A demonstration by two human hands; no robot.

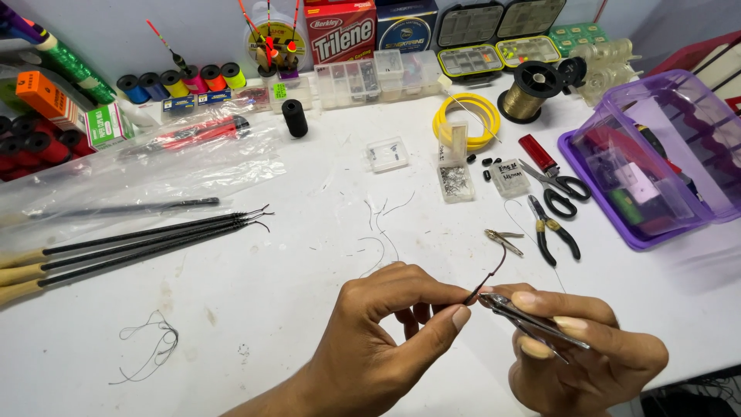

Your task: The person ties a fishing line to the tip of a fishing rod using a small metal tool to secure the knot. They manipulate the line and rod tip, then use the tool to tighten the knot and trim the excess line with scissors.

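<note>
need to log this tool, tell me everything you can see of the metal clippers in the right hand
The metal clippers are small, slim and shiny silver, seemingly steel, made of two flat blades that meet at a narrow tip. They lie nearly level, tip pointing left. The right hand pinches them, thumb on top and fingers beneath. The tip meets a thin dark line that the left hand pinches. Whether the blades are fully closed is unclear. They are held above the white table.
</note>
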